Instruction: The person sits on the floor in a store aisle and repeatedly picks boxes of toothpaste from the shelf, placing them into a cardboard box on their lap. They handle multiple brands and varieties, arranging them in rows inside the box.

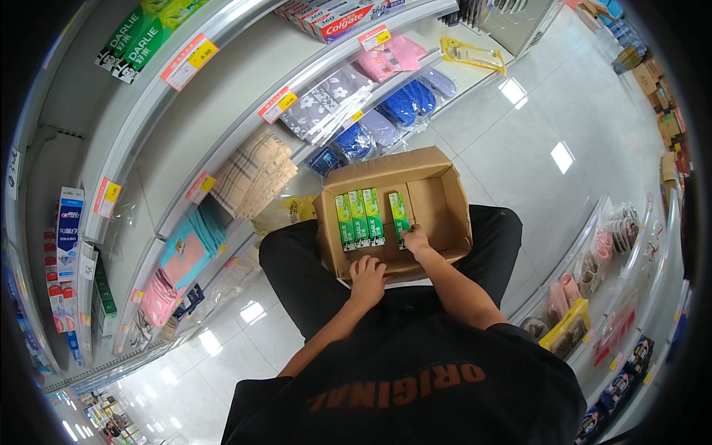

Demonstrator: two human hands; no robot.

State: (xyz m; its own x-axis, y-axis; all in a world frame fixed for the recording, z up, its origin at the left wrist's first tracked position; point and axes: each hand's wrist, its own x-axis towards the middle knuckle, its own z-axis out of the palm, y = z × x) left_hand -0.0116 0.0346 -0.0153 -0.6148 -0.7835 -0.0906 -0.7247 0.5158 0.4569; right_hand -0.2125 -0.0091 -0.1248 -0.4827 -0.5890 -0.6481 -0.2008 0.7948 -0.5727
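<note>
An opened cardboard carton (389, 167) sits between my knees. Inside it, toward its left end, three green Darlie toothpaste boxes (359, 219) lie side by side. To their right, with a gap between, is a single green toothpaste box (398, 211). My right hand (416, 240) has its fingers on the near end of that single box and hides part of it. Over the carton's near wall lies my left hand (367, 278), its fingers apart and just short of the row of three; it holds no toothpaste box.
Shelves at the left carry Darlie boxes (146, 41), Colgate boxes (339, 19), folded beige cloths (253, 172) and bagged slippers (409, 103). Another shelf at the right holds pink slippers (603, 245) and a yellow package (567, 328). Grey floor tiles (534, 133) run between them.
</note>
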